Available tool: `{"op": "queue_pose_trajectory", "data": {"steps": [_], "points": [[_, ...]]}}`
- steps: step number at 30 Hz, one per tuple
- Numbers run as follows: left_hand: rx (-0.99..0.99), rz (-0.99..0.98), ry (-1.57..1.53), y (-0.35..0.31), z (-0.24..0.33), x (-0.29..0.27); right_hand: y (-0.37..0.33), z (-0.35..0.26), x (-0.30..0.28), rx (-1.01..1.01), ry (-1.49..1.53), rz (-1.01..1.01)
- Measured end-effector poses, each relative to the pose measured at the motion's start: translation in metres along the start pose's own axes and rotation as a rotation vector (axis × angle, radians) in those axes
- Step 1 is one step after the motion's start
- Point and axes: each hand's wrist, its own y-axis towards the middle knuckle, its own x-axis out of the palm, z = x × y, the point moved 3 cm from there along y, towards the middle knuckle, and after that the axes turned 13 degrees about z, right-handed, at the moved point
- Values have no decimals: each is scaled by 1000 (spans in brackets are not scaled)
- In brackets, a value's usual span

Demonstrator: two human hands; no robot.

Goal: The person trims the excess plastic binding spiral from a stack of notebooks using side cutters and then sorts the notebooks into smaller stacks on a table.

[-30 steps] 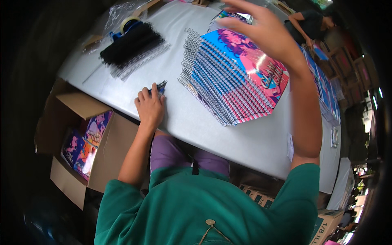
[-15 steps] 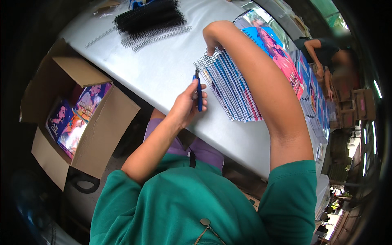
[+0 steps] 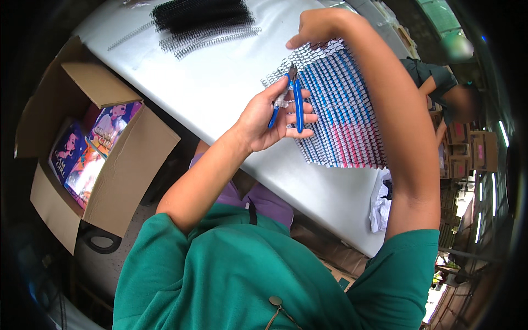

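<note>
My left hand is closed around blue-handled wire cutters, whose handles are spread apart. Their metal jaws lie against the near left corner of a stack of spiral-bound notebooks. The rows of wire coils face up, with blue and pink cover edges showing between them. Over the far edge of this stack bends my right hand, its thumb pointing left beside the coils. The other fingers are mostly hidden behind the wrist and the stack, but the hand grips that end.
Black spiral coils lie in a heap at the far left of the white table. An open cardboard box with colourful notebooks stands at left. White crumpled plastic lies by my right elbow. Another person works at far right.
The cutters' handles have spread, and my left hand has moved right and away to the coils. My right hand has moved farther out; the notebook stack shows larger and more face-on.
</note>
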Motion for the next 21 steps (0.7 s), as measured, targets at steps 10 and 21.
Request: {"op": "queue_pose_trajectory", "data": {"steps": [10,21], "points": [[252,254,-170,-2,-5,-57,36,-51,49,-61,-160,-140],[562,290,21,-15,5,-95,32,-58,127,-97,-127,-178]]}}
